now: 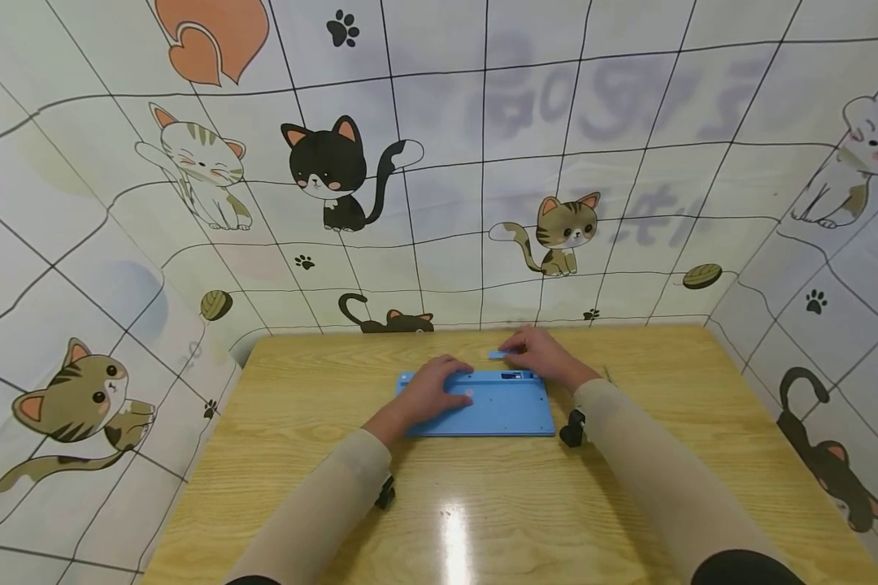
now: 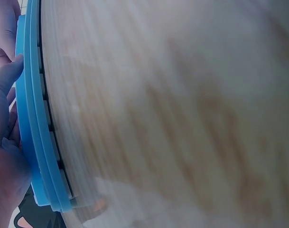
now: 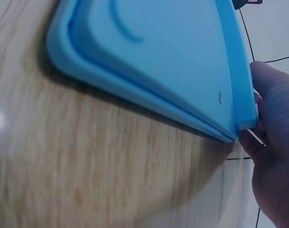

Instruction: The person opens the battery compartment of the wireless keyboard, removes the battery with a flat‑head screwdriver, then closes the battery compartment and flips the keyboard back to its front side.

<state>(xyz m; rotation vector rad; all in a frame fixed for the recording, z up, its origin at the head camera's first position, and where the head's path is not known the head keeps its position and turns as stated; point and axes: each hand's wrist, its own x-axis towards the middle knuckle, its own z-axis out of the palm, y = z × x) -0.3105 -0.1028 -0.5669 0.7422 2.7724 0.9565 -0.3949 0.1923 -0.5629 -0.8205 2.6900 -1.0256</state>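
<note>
A light blue keyboard [image 1: 493,414] lies face down, its keys visible along the underside edge in the left wrist view. Near its far edge, an uncovered battery compartment [image 1: 511,375] shows something dark inside. My left hand [image 1: 430,392] rests on the keyboard's back, thumb and fingers spread over its left part. Just beyond the far edge, my right hand [image 1: 541,355] pinches a small flat blue battery cover [image 1: 495,355]. In the right wrist view the raised ridge of the keyboard partly hides that hand's fingers.
The keyboard lies on a wood-grain table [image 1: 300,406]. A thin, small object [image 1: 608,374] lies right of my right wrist, too small to identify. Behind and beside the table hangs a cat-patterned cloth [image 1: 446,203] with grid lines.
</note>
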